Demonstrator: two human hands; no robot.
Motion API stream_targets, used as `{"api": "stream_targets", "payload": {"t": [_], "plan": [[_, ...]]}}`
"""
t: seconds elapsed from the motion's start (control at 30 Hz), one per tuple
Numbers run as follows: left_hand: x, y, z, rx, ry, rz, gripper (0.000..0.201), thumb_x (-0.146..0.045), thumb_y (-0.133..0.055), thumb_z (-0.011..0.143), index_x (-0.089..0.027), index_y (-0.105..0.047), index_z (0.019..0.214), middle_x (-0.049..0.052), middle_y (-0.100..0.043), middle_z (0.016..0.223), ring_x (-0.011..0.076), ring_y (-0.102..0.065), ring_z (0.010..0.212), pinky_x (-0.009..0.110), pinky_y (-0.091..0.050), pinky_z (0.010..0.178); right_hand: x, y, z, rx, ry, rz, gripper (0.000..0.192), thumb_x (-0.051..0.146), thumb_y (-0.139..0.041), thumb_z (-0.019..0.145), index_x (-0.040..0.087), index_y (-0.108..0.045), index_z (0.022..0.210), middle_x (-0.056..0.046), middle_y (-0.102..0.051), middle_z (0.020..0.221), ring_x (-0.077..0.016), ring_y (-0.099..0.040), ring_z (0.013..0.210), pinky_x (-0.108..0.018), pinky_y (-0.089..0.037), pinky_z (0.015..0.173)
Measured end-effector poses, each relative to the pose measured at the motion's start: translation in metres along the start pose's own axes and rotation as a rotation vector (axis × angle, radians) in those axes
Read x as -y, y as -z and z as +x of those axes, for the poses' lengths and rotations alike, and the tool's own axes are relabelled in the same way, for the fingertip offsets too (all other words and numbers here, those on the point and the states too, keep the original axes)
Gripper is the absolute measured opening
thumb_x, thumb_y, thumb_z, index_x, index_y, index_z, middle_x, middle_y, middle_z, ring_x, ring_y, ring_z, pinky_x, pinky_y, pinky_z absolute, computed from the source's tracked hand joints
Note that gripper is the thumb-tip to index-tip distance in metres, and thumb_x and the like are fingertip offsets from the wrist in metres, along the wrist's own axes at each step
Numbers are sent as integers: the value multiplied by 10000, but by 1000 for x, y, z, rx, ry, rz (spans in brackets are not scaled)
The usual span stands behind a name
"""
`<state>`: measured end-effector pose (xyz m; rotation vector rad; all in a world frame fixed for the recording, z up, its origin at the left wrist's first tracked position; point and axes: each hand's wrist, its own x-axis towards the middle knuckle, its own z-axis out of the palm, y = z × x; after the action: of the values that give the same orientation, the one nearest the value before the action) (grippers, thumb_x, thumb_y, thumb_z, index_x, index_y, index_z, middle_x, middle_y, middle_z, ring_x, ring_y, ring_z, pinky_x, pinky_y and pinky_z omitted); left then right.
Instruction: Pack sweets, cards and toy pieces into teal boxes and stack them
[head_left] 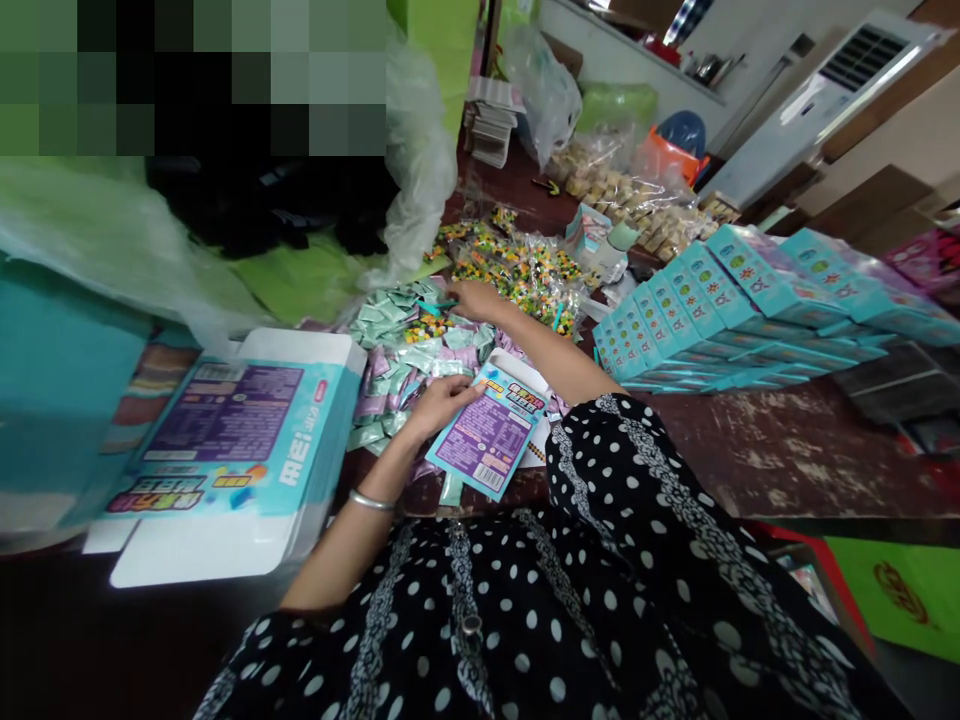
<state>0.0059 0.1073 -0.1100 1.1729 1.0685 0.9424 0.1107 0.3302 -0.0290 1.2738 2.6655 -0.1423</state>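
Observation:
My left hand (439, 400) holds a small flat teal-and-purple carton (491, 432) by its upper left edge, over the near edge of the table. My right hand (474, 298) reaches forward onto a heap of small pale green and pink sachets (401, 345), its fingers closed on a thin teal item at the heap's far side. Just beyond lies a pile of clear packets with colourful beads (525, 270). A silver bangle sits on my left wrist.
A stack of large unfolded teal cartons (232, 450) lies at the left. Rows of closed teal boxes (720, 310) fill the right side of the worn dark table (787, 450). Plastic bags, more packets and an air conditioner stand at the back.

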Motion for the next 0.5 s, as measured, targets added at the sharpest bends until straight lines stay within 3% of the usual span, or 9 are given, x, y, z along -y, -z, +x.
{"api": "stream_targets", "payload": {"t": [0.13, 0.27, 0.37, 0.43, 0.5], "plan": [[0, 0, -1, -12, -4, 11, 757, -876, -835, 770, -165, -811, 1029, 84, -801, 939, 270, -699, 852, 347, -519, 753, 10, 11, 11, 68, 105, -96, 381, 259, -665, 1049, 120, -805, 1375, -194, -787, 1455, -326, -727, 1345, -304, -514, 988], [0, 0, 0, -18, -6, 14, 733, -869, -847, 755, -171, -809, 978, 78, -797, 935, 267, -691, 851, 340, -505, 740, -9, 24, 5, 53, 49, -141, 406, 306, -625, 1089, 107, -815, 1387, -197, -814, 1401, -326, -760, 1265, -315, -525, 940], [0, 0, 1, -23, 0, 15, 744, -871, -872, 724, -172, -820, 972, 60, -777, 874, 253, -668, 803, 328, -474, 707, -34, 27, -13, 246, -1, -119, 414, 274, -775, 988, 161, -829, 1383, -123, -857, 1285, -280, -787, 1129, -283, -525, 876], [0, 0, 2, -25, 6, 15, 763, -881, -879, 709, -170, -826, 979, 49, -755, 820, 249, -654, 769, 326, -460, 687, -50, 25, -31, 407, -45, -54, 521, 231, -831, 940, 189, -789, 1457, -70, -872, 1155, -230, -781, 963, -265, -517, 810], [0, 0, 2, -28, 10, 11, 781, -895, -878, 700, -167, -827, 979, 46, -749, 803, 250, -653, 759, 326, -462, 680, -60, 21, -50, 470, -88, 33, 608, 210, -866, 912, 180, -751, 1508, -49, -862, 1018, -199, -742, 803, -263, -508, 750]]}}
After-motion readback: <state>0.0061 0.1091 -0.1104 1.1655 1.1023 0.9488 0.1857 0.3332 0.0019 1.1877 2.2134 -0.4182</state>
